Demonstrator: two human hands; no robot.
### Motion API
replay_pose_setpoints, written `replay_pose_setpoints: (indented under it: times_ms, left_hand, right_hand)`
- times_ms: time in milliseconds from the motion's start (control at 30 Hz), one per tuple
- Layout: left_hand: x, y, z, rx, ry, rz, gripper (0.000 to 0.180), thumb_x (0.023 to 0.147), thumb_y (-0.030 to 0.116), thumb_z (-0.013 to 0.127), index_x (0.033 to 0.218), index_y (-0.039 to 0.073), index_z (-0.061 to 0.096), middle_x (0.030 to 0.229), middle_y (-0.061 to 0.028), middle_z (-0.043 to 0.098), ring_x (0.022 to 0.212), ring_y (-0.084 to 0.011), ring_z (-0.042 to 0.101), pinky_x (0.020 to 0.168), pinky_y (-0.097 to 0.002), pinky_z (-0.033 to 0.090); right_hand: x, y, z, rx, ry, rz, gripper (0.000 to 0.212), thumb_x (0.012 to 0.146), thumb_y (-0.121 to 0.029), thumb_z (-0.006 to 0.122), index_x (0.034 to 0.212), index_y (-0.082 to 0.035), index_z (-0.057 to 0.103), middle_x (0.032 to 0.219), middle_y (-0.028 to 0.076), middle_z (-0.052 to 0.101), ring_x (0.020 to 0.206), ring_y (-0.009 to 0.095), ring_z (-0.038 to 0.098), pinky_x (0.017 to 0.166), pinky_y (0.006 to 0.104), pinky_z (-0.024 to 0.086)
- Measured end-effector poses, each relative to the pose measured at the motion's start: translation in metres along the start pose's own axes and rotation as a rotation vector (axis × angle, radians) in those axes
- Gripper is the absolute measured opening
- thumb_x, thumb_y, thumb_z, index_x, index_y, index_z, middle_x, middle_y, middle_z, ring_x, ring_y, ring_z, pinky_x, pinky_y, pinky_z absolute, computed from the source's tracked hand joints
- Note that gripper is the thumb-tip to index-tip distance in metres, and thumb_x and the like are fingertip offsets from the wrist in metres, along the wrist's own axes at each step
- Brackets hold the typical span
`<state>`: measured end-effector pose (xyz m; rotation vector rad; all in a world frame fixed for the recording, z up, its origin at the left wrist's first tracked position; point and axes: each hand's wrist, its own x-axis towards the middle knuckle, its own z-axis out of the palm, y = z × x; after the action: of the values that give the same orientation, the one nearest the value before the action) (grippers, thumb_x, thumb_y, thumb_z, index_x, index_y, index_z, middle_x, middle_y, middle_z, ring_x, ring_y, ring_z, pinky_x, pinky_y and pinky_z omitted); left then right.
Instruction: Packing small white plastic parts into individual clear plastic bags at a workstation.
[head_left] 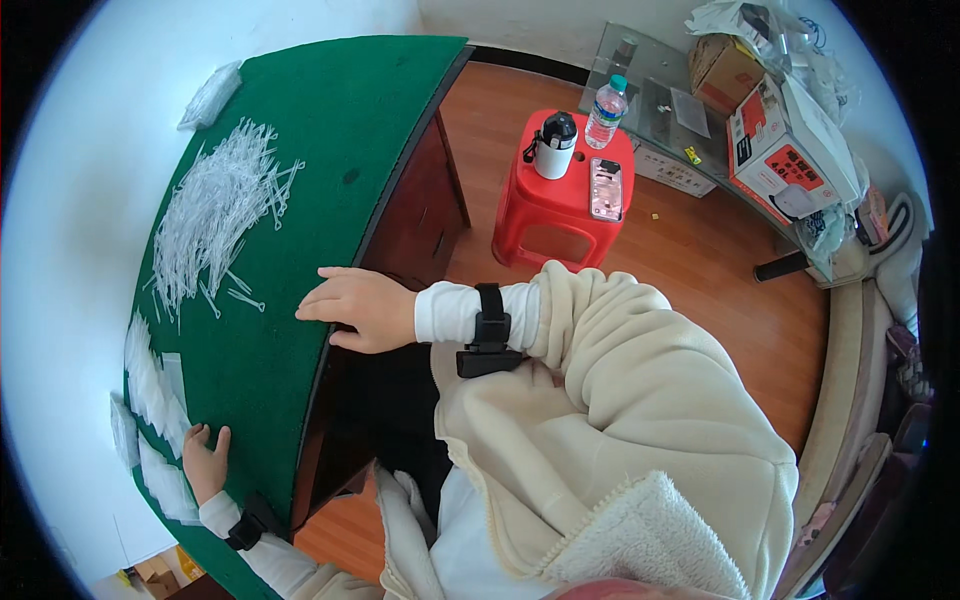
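My right hand (362, 308) rests palm down at the near edge of the green-covered table (330, 120), fingers stretched out and holding nothing. Farther left and nearer to me, my left hand (205, 465) is at the table, its thumb apart from its fingers. Its fingertips are beside a stack of clear plastic bags (152, 385); whether they touch a bag is hard to see. More clear bags (165, 480) lie just left of that hand. Beyond both hands spreads a large heap of thin clear plastic sticks with looped ends (215, 215). Several loose ones lie at its near side.
A clear-wrapped bundle (210, 97) lies at the table's far left. Right of the table, a red stool (510, 205) carries a white cup (554, 158), a water bottle (606, 115) and a phone (606, 190). Beyond stands a glass shelf (650, 95) with cardboard boxes (790, 150).
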<state>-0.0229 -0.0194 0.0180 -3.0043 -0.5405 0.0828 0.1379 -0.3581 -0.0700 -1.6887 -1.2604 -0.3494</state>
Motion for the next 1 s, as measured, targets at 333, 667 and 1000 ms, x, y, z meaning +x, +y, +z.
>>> replay_pose_setpoints:
  times_ms: [333,667,1000]
  left_hand:
    - [0.001,-0.003,0.007,-0.047,0.071,-0.002,0.048,0.077,0.036,0.063,0.096,-0.009,0.061,0.109,-0.0215,0.057,0.102,-0.0333,0.054,0.089,-0.0367,0.041]
    - [0.012,0.001,-0.006,-0.054,0.012,-0.080,0.046,0.074,0.038,0.065,0.091,-0.005,0.064,0.092,-0.0202,0.063,0.087,-0.0337,0.060,0.077,-0.0383,0.046]
    - [0.064,-0.027,-0.006,-0.020,-0.130,-0.191,0.060,0.074,0.058,0.054,0.076,-0.001,0.065,0.078,-0.0207,0.063,0.075,-0.0372,0.060,0.067,-0.0443,0.046]
  right_hand:
    - [-0.004,-0.002,0.009,-0.088,0.090,-0.021,0.037,0.068,-0.012,0.065,0.104,-0.007,0.055,0.107,0.008,0.058,0.097,0.027,0.055,0.092,0.0398,0.041]
    - [-0.001,-0.009,-0.001,-0.095,0.021,0.045,0.037,0.066,-0.013,0.066,0.101,-0.006,0.056,0.103,0.008,0.059,0.093,0.028,0.056,0.086,0.0391,0.044]
    - [0.029,-0.024,-0.012,-0.132,-0.169,0.143,0.055,0.066,-0.015,0.067,0.118,-0.007,0.049,0.098,0.012,0.060,0.089,0.030,0.057,0.077,0.0388,0.045]
